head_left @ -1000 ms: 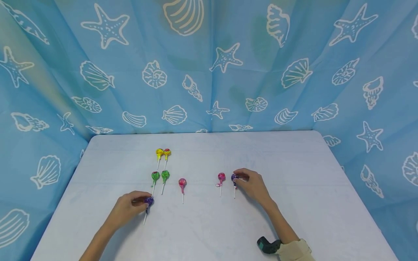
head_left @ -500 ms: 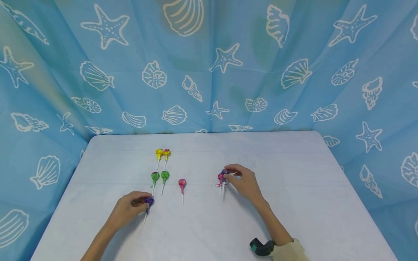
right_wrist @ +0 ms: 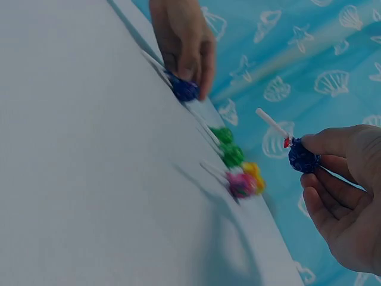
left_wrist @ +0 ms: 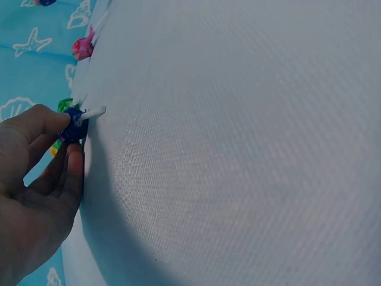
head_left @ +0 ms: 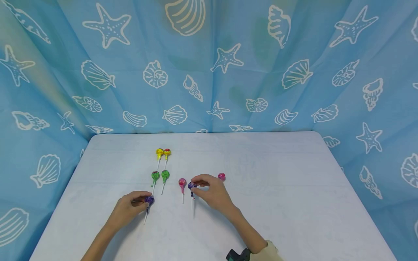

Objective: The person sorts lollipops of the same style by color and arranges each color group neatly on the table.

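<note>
My left hand [head_left: 128, 208] pinches a purple lollipop [head_left: 149, 200] by its wrapped head, low on the left side of the table, its white stick pointing toward me. In my right hand [head_left: 212, 192] a second purple lollipop [right_wrist: 304, 156] is held between thumb and fingers; the right wrist view shows it raised off the table. Just left of that hand lies a pink lollipop [head_left: 182, 182]. Two green lollipops [head_left: 165, 174] lie beyond the left hand, and two yellow lollipops [head_left: 159, 152] lie farther back. Behind the right hand another pink lollipop [head_left: 221, 176] shows only its head.
A white-covered table [head_left: 287, 181] carries all the lollipops. Around its back and sides hangs a blue curtain [head_left: 196, 54] printed with shells and starfish. A dark device [head_left: 238, 255] sits at my right wrist beside a pale sleeve [head_left: 267, 252].
My right hand has carried its purple lollipop leftward, past one pink lollipop to near the other. The left hand stays where it was, still pinching its purple lollipop.
</note>
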`<state>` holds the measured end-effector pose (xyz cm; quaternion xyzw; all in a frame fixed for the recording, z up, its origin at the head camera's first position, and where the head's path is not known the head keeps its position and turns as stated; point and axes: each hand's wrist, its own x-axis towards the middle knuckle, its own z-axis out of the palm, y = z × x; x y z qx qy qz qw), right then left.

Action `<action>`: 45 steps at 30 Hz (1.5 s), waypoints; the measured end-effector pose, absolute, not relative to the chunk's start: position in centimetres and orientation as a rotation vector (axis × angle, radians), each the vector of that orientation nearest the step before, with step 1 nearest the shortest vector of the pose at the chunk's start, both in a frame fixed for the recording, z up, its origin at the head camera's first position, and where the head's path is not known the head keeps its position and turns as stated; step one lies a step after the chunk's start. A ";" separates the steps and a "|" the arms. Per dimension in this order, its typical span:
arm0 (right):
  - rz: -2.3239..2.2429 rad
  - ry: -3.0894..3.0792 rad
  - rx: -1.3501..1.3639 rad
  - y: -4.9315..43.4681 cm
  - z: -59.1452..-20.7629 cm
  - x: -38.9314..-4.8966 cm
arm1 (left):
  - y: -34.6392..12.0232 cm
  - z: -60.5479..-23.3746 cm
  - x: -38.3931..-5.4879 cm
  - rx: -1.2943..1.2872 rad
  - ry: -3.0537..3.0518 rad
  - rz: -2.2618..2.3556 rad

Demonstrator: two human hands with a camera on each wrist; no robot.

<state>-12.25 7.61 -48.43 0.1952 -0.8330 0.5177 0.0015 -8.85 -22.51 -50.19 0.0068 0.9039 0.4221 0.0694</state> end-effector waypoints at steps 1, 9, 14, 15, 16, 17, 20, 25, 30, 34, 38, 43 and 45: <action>1.637 -2.622 0.633 7.0 -48.5 -12.1 | -22.5 -50.2 -8.9 0.015 2.720 1.267; 1.763 -2.675 0.627 2.9 -49.3 -11.2 | -22.4 -50.2 -8.9 -0.011 2.709 1.255; 1.784 -2.685 0.595 1.4 -49.8 -11.1 | -22.5 -50.3 -8.9 -0.006 2.697 1.278; 1.777 -2.692 0.597 1.1 -50.0 -11.0 | -22.5 -50.3 -8.9 -0.007 2.693 1.286; 1.767 -2.700 0.601 0.9 -50.1 -11.0 | -22.5 -50.3 -8.9 -0.007 2.688 1.291; 1.758 -2.707 0.607 0.8 -50.2 -10.9 | -22.5 -50.3 -8.9 -0.007 2.685 1.297; 1.747 -2.722 0.626 0.2 -50.7 -10.8 | -22.6 -50.2 -8.8 -0.009 2.675 1.305; 1.758 -2.715 0.660 -0.4 -51.2 -10.7 | -22.5 -50.2 -8.9 -0.016 2.667 1.313; 1.776 -2.728 0.663 -0.7 -51.4 -10.6 | -22.5 -50.3 -9.0 -0.015 2.665 1.336; 1.789 -2.728 0.668 -0.9 -51.6 -10.5 | -22.5 -50.4 -9.0 -0.015 2.668 1.335; 1.772 -2.718 0.683 -1.0 -51.8 -10.5 | -22.5 -50.3 -8.8 -0.003 2.675 1.348; 1.744 -2.706 0.682 -1.2 -51.9 -10.5 | -22.5 -50.2 -8.7 0.022 2.679 1.371; 1.741 -2.704 0.677 -1.3 -52.0 -10.5 | -22.6 -50.2 -8.7 0.017 2.673 1.375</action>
